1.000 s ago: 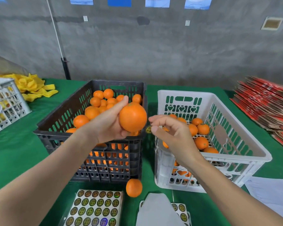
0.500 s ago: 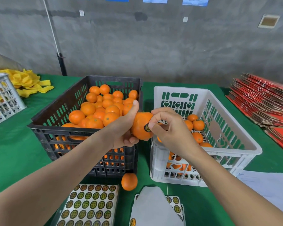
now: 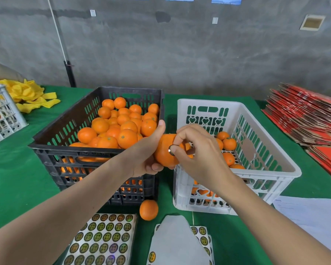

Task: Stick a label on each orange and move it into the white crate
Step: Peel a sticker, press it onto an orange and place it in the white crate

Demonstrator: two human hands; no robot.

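My left hand [image 3: 144, 156] grips an orange [image 3: 163, 153] in the air over the gap between the two crates. My right hand [image 3: 199, 155] curls against the orange's right side, and its thumb and forefinger tips hold a round label [image 3: 170, 150] on the peel. The white crate [image 3: 287, 166] stands to the right with several oranges [image 3: 228, 144] in it. To the left, the black crate [image 3: 52, 148] is heaped with oranges [image 3: 126, 137]. Sheets of round labels [image 3: 103, 242] lie at the near edge.
One loose orange [image 3: 148, 209] lies on the green cloth in front of the black crate. A peeled backing sheet [image 3: 177, 243] covers a second label sheet [image 3: 202, 235]. Red flat cartons [image 3: 304, 115] are stacked at right, white paper [image 3: 310, 213] near right, a white basket [image 3: 2, 113] and yellow wrappers [image 3: 30, 94] at left.
My right hand brought the label onto the orange and now holds it against the peel. Both hands and the orange moved right, toward the white crate's near corner.
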